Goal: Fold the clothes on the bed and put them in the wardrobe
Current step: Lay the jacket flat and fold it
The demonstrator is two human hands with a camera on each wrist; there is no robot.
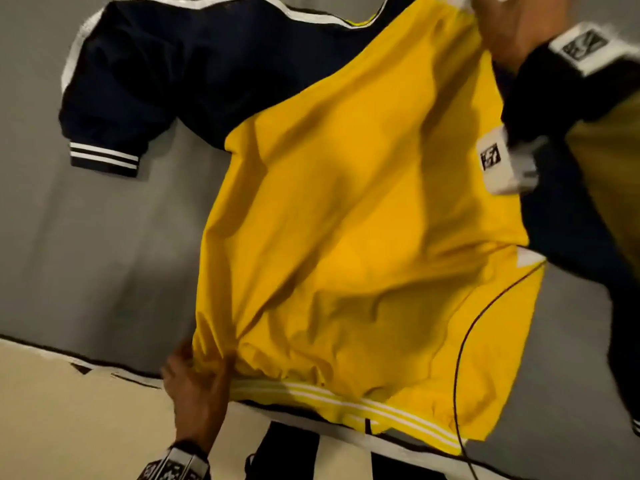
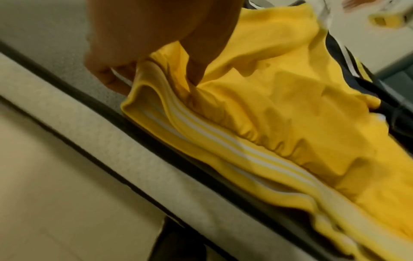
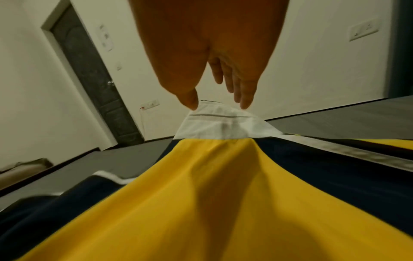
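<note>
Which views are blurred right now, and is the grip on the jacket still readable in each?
Head view: right hand and sleeve smeared by motion, jacket fairly sharp. Left wrist view: dim and soft, but the left hand clearly pinches the striped hem. Right wrist view: foreground fabric blurred; fingertips touch the white collar.
</note>
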